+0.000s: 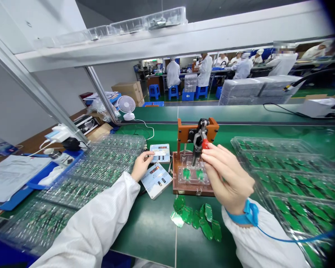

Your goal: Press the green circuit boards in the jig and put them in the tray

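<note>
My right hand (229, 175), with a blue wrist strap (242, 214) on its wrist, is closed on the red-tipped lever (205, 143) of a toggle clamp. The clamp is bolted to an orange-brown test fixture (194, 189). Under its clear plate lie green circuit boards (186, 173). My left hand (142, 163) reaches to the two white meter boxes, its thumb and forefinger a little apart at the edge of the upper box (164, 158). The lower box (156, 182) sits below it, red digits lit. Several loose green boards (206, 223) lie in front of the fixture.
Clear trays of boards flank me: a left tray (83, 186) and a right tray (293, 178). A small white fan (126, 106) stands behind the meters. An overhead shelf (167, 37) crosses above. A blue cord (290, 240) trails from my right wrist. Co-workers sit farther back.
</note>
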Tool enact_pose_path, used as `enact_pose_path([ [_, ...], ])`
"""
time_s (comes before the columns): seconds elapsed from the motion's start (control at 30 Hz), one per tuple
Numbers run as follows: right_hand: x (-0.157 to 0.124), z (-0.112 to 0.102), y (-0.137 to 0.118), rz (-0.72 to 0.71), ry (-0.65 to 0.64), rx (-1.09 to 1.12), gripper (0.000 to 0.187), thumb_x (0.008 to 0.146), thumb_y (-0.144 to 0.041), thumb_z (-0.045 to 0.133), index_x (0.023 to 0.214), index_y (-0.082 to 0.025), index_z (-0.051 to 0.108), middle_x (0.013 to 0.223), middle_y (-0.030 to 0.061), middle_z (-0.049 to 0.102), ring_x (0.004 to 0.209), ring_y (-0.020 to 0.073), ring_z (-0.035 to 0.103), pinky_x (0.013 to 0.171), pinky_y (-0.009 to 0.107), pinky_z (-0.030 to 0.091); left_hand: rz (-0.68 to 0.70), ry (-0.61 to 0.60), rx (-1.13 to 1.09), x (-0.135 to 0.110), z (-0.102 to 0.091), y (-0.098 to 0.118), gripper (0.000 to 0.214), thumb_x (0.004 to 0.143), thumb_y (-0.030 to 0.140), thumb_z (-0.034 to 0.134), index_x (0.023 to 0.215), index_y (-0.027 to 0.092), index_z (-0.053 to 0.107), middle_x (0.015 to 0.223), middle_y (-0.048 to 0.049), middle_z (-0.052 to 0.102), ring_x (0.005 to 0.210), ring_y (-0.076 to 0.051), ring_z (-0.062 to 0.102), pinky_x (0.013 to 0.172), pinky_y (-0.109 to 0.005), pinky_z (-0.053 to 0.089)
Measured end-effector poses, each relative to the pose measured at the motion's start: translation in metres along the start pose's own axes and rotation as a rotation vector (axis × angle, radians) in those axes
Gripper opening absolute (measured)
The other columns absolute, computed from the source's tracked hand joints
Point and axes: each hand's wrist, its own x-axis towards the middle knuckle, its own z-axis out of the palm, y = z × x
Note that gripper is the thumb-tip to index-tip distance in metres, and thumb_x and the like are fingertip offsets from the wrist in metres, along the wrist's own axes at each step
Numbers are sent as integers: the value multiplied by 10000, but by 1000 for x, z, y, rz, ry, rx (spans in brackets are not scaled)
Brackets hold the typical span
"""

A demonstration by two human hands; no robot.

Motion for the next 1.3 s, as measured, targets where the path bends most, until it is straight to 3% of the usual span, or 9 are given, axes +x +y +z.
enact_pose_path([
  [0.1,-1,8,5,49,81,107,438,908,21,666,1242,-249,750,1145,55,777,1154,293,721,966,494,621,30,-44,84,-2,-1,1,363,865,434,601,1098,193,740,1294,-134,692,1252,-316,615,1113,-509,464],
  [0.2,-6,14,8,103,142,181,395,921,-5,652,1201,-259,765,1120,43,778,1150,288,720,971,494,615,57,-127,164,-7,-1,6,488,792,447,732,1214,203,734,1430,-138,621,1412,-356,485,1236,-547,316],
  [0.3,-9,15,9,106,140,189,383,916,-17,659,1192,-263,762,1118,44,777,1157,293,719,968,499,620,58,-327,356,-12,2,15,833,738,548,817,1463,206,588,1666,-136,345,1582,-406,165,1284,-595,166],
  [0.4,-10,13,10,115,113,181,385,924,-27,652,1205,-271,750,1139,49,773,1175,302,711,970,523,615,59,-572,618,-12,4,25,1064,769,677,773,1620,190,361,1739,-121,51,1596,-413,-78,1278,-635,73],
  [0.57,-9,11,12,94,97,181,363,933,-42,661,1204,-269,746,1143,49,774,1160,301,715,957,527,619,72,-759,778,-1,2,37,1179,733,783,746,1639,171,305,1738,-122,-33,1579,-441,-123,1265,-653,52],
  [0.9,-7,10,12,89,97,189,376,919,-29,664,1198,-266,749,1125,51,780,1134,306,724,932,516,617,102,-795,785,4,1,35,1191,728,815,718,1649,199,283,1733,-141,29,1580,-460,-86,1236,-704,67],
  [1.1,-9,10,14,90,89,204,403,915,-13,667,1220,-264,745,1139,52,775,1149,304,714,938,508,601,66,-746,724,3,-6,35,1305,705,814,744,1673,154,167,1724,-168,-54,1581,-445,-101,1260,-657,78],
  [1.3,-8,11,14,83,102,196,383,918,-18,671,1208,-256,747,1132,56,776,1149,302,714,928,509,615,47,-780,771,1,-15,25,1335,665,835,761,1662,130,221,1724,-153,-85,1573,-453,-134,1271,-629,57],
])
